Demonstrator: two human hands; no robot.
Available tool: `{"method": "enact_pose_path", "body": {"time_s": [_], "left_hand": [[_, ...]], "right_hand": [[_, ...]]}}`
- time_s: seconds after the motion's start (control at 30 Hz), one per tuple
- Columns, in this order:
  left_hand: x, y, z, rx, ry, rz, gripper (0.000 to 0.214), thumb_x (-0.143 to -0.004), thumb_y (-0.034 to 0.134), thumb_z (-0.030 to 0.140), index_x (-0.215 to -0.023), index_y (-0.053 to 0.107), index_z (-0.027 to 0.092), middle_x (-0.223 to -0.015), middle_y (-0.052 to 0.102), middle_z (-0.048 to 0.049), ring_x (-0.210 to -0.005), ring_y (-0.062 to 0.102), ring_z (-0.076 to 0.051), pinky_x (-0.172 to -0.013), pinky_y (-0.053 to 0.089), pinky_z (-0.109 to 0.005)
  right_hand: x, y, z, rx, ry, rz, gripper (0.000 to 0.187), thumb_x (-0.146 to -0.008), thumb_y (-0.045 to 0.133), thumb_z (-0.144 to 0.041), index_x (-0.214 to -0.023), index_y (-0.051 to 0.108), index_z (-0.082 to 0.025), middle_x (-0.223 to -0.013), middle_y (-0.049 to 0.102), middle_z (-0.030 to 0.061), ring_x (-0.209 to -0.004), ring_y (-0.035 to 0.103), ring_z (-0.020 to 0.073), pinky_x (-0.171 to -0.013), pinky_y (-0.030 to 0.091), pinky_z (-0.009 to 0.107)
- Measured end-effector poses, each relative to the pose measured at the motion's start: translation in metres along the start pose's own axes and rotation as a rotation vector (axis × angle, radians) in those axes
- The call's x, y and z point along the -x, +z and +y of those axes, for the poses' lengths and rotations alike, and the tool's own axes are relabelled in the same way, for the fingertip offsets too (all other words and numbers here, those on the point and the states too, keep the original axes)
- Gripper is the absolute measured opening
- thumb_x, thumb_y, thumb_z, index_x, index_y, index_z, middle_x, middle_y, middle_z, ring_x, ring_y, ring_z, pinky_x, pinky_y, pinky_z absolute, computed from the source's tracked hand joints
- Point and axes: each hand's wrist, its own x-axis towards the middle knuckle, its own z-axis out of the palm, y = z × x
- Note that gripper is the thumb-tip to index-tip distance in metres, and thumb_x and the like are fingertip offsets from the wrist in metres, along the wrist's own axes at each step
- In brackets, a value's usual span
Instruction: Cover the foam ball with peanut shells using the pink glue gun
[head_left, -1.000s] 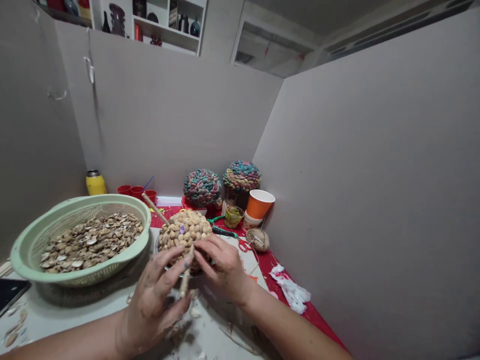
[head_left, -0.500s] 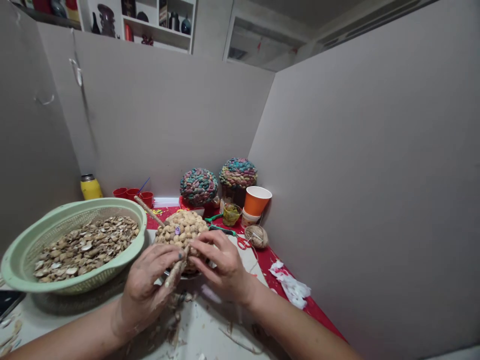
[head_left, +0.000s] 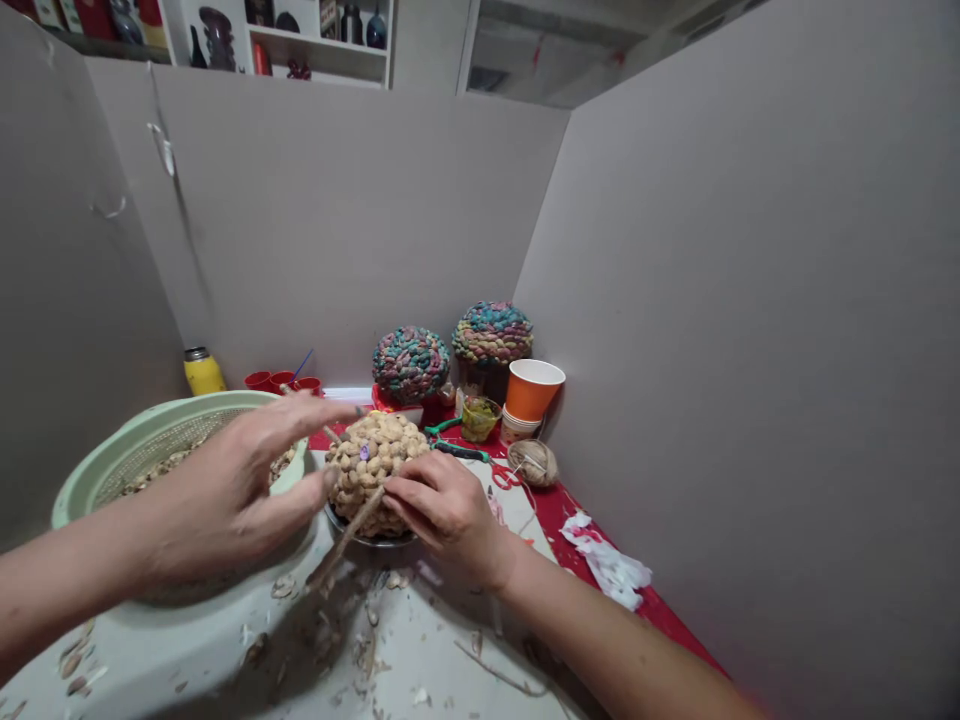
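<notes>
A rounded ball covered in tan, nut-like shells (head_left: 386, 440) sits in a shallow metal bowl (head_left: 379, 542) in the middle of the table. A small purple piece shows on its side. My right hand (head_left: 450, 520) is at the ball's front right, fingers pinched at the upper end of a brown twig (head_left: 345, 545). The twig slants down toward me across the ball's front. My left hand (head_left: 259, 475) is raised at the ball's left, thumb and fingers apart, with nothing in it. It covers part of a green colander (head_left: 82, 490) and most of a second stick behind the ball.
Two multicoloured braided-looking domes (head_left: 411, 362) stand at the back, near an orange paper cup (head_left: 534, 392). Red-handled scissors (head_left: 505, 476), green-handled pliers (head_left: 459, 450) and a twine ball (head_left: 534, 463) lie right of the ball. Shell bits litter the tabletop (head_left: 420, 650). Grey panels (head_left: 735, 350) enclose the space.
My left hand has let go of the twig, lifted and opened, moving left over the colander. My right hand stays by the ball with the twig. The view has shifted slightly.
</notes>
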Motion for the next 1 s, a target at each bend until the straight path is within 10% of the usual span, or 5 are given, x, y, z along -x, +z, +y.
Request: {"method": "enact_pose_path", "body": {"time_s": [0.17,0.33,0.73,1.0], "left_hand": [[-0.042,0.014,-0.01,-0.364,-0.052,-0.227,0.095,-0.082,0.05,0.072,-0.15,0.037,0.007,-0.132,0.063,-0.0235,-0.128,0.053,-0.039,-0.113,0.023,-0.054],[-0.05,0.022,0.007,-0.48,-0.112,-0.568,0.11,-0.076,0.038,0.086,-0.155,0.029,0.01,-0.093,0.076,-0.0221,-0.091,0.07,-0.039,-0.09,0.043,-0.048],[-0.038,0.024,0.027,-0.517,-0.228,-0.69,0.107,-0.073,0.056,0.063,-0.158,0.013,0.013,-0.088,0.076,-0.0183,-0.077,0.07,-0.037,-0.064,0.046,-0.038],[-0.023,0.031,0.021,-0.471,-0.258,-0.628,0.108,-0.074,0.055,0.065,-0.158,0.012,0.012,-0.097,0.075,-0.0219,-0.087,0.07,-0.04,-0.07,0.049,-0.043]], "right_hand": [[0.0,0.003,0.003,0.017,-0.005,0.004,0.011,-0.095,0.059,-0.019,-0.103,0.066,-0.018,-0.089,0.067,0.0073,-0.08,0.057,0.0196,-0.071,0.046,0.034],[-0.001,0.0,0.002,0.061,-0.012,-0.009,0.012,-0.097,0.056,-0.022,-0.102,0.066,-0.02,-0.089,0.068,0.007,-0.08,0.057,0.0196,-0.07,0.046,0.034],[0.003,-0.005,-0.002,-0.01,-0.034,-0.044,0.015,-0.097,0.055,-0.022,-0.103,0.068,-0.019,-0.091,0.069,0.0082,-0.08,0.06,0.0207,-0.072,0.049,0.037],[0.01,-0.007,0.025,-0.289,0.569,0.13,0.042,-0.091,0.063,-0.042,-0.127,0.06,-0.02,-0.12,0.065,0.0133,-0.112,0.061,0.0273,-0.097,0.05,0.047]]}}
